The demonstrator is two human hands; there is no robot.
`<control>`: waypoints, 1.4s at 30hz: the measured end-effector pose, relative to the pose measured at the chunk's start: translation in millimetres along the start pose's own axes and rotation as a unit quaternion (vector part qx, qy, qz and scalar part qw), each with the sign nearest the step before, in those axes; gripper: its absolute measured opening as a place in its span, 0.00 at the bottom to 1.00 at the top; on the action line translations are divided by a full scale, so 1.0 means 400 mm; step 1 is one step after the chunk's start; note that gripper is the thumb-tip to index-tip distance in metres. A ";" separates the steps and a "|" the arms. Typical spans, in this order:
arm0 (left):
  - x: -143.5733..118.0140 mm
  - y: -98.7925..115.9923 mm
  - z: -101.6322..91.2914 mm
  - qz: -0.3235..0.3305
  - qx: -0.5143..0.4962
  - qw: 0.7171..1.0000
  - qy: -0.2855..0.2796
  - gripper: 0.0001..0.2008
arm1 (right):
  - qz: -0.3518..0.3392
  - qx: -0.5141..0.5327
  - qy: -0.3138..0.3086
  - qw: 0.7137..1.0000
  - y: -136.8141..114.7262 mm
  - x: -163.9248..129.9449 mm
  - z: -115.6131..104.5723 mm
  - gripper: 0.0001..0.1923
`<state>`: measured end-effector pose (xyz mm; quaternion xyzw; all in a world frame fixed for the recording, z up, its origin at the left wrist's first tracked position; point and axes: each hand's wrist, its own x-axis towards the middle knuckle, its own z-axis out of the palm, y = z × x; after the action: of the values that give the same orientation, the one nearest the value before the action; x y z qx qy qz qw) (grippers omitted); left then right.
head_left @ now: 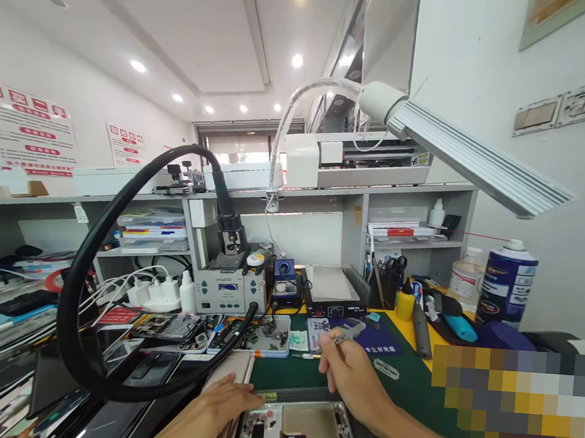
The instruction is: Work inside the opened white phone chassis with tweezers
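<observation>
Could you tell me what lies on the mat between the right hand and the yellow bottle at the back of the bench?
In the head view, a dark blue card lies on the green mat between the right hand and the yellow bottle.

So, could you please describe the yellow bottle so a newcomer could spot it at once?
Start at the big blue spray can on the right of the bench. Look left along the shelf's foot to the small yellow bottle with a black pointed cap, the only yellow container there.

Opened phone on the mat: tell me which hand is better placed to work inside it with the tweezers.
Right, probably. The right hand already holds the tweezers just above the opened phone, while the left hand rests flat at its left edge, steadying it.
</observation>
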<state>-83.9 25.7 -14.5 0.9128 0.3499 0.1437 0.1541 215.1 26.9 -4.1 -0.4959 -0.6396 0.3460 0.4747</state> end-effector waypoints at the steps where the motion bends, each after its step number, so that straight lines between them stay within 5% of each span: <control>1: 0.000 -0.005 0.002 -0.006 -0.002 1.000 -0.001 0.14 | -0.003 -0.003 0.009 1.000 0.001 0.005 -0.008 0.35; 8: 0.012 -0.008 -0.006 -0.032 -0.021 0.999 -0.010 0.14 | 0.017 -0.042 0.002 0.999 0.015 0.016 -0.049 0.28; 20: 0.003 0.026 -0.019 -0.046 -0.092 0.995 -0.007 0.15 | 0.066 -0.076 -0.193 0.976 0.012 0.044 -0.097 0.15; 42: -0.054 0.015 0.020 -0.071 -0.145 0.986 0.048 0.22 | 0.059 -0.016 -0.180 0.982 0.029 0.038 -0.099 0.20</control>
<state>-93.0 5.2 -22.8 0.8456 0.3967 0.2253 0.2773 255.3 43.7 1.4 -0.4701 -0.6896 0.4464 0.3227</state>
